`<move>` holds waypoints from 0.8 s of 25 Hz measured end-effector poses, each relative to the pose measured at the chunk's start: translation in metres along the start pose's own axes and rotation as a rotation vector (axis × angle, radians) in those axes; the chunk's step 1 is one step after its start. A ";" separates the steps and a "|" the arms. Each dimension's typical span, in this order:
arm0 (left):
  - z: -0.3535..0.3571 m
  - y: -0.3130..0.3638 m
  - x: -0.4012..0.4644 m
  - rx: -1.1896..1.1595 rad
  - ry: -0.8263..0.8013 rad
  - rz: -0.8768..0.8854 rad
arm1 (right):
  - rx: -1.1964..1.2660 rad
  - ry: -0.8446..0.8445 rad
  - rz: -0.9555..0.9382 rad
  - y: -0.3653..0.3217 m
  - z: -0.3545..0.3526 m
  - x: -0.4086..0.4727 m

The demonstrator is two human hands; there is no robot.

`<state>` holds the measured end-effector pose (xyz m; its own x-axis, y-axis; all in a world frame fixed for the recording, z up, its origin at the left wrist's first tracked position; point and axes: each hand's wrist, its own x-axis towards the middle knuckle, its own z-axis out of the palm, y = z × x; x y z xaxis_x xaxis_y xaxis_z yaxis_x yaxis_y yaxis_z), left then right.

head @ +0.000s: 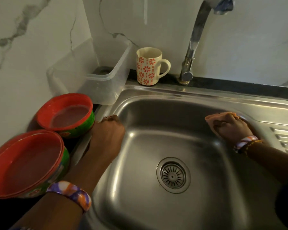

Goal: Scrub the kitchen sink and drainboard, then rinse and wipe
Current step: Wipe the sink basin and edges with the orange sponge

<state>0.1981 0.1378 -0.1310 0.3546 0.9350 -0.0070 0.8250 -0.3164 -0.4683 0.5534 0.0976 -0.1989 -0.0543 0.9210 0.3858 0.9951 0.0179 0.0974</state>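
Stainless steel shines bare across the sink in the head view: no suds, no running water from the tap, so scrubbing and rinsing look finished and this reads as the wiping stage. The right hand grips a peach cloth against the basin's upper right corner, just beside the ribbed drainboard, which probably awaits its turn. The left hand, fingers curled, braces on the sink's left rim beside two red bowls.

A home kitchen: steel sink with tap, flowered mug, marble-look wall tiles.
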 end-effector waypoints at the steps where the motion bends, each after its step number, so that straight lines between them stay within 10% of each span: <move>1: 0.000 0.001 0.000 -0.027 0.021 -0.006 | 0.153 -0.048 0.127 -0.005 -0.003 0.002; 12: 0.017 -0.006 -0.003 -0.206 0.191 -0.043 | 0.345 -0.243 0.679 -0.093 0.032 0.016; 20: 0.014 -0.006 0.003 -0.166 0.247 -0.071 | 0.583 -0.272 0.669 -0.193 0.079 0.054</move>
<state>0.1881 0.1442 -0.1410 0.3731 0.8948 0.2453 0.9048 -0.2924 -0.3095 0.3650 0.1745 -0.2694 0.4938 0.8686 -0.0407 0.7006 -0.4251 -0.5731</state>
